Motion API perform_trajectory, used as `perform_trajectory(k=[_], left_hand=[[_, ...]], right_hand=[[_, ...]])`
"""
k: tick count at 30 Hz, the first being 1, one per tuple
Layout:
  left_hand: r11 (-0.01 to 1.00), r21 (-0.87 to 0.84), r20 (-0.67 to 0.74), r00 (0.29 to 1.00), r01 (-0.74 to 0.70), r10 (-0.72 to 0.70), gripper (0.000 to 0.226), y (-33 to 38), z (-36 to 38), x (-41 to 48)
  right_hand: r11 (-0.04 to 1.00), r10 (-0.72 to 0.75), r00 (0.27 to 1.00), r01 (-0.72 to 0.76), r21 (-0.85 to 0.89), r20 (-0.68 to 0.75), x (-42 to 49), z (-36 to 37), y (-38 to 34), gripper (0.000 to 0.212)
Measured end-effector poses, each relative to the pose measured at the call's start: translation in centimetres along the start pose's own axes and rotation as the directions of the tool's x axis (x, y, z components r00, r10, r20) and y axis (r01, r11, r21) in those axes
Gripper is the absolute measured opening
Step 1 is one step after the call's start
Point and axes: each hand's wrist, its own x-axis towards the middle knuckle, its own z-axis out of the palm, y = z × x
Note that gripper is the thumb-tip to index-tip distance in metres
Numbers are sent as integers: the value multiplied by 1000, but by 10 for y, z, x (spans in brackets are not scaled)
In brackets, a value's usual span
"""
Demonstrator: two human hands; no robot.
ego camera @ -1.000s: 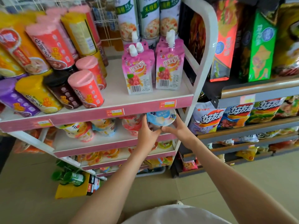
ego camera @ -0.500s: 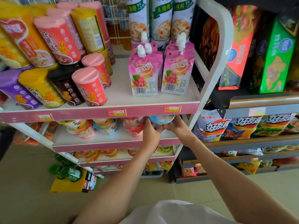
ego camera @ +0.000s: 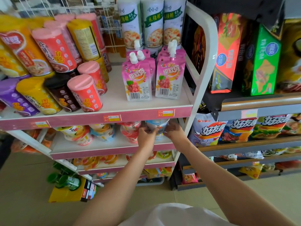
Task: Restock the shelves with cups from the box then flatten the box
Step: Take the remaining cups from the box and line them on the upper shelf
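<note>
A blue and white cup (ego camera: 157, 126) is held between both hands at the right end of the second shelf (ego camera: 114, 148), just under the pink edge of the top shelf. My left hand (ego camera: 145, 136) grips its left side and my right hand (ego camera: 173, 131) its right side. The cup's top is hidden by the shelf above. More cups (ego camera: 130, 132) stand in a row to its left on the same shelf. The box is not in view.
The top shelf carries tall cans (ego camera: 84, 93) and pink drink pouches (ego camera: 137, 82). A white rack post (ego camera: 200, 82) rises just right of my hands. Snack bags (ego camera: 206, 131) fill the grey shelving to the right. A yellow carton with green bottles (ego camera: 68, 190) sits on the floor.
Both hands have pushed the blue cup further in under the top shelf, so its lid is no longer visible. The camera has moved closer to the rack.
</note>
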Motion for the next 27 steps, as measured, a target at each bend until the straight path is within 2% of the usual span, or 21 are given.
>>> perform_trajectory(k=[3, 4, 8, 14, 16, 19, 22, 27], left_hand=[[986, -152, 8, 998, 65, -65, 13, 0, 3, -5], [989, -140, 18, 999, 52, -50, 11, 0, 3, -6], [996, -86, 65, 997, -28, 34, 32, 3, 1, -8], [999, -31, 210, 977, -24, 30, 58, 8, -5, -17], [999, 18, 238, 971, -42, 37, 59, 10, -7, -21], [992, 73, 171, 981, -105, 91, 45, 8, -10, -26], [983, 128, 65, 990, -133, 125, 31, 0, -13, -32], [930, 307, 65, 979, -205, 194, 27, -23, -24, -44]], right_hand=[[991, 94, 994, -99, 95, 50, -1, -2, 7, 42], [989, 91, 994, -99, 115, 67, -2, -4, 7, 42], [987, 66, 992, -80, 138, 107, -10, -8, -3, 44], [997, 67, 986, -60, -56, 149, -18, -3, -12, 53], [992, 67, 987, -51, -116, 144, -21, 0, -12, 56], [981, 54, 996, -40, -189, 70, -26, 2, -7, 57], [949, 19, 1000, -15, -316, 12, -34, 4, 3, 50], [842, 5, 991, 68, -535, 134, -53, 16, 22, 32]])
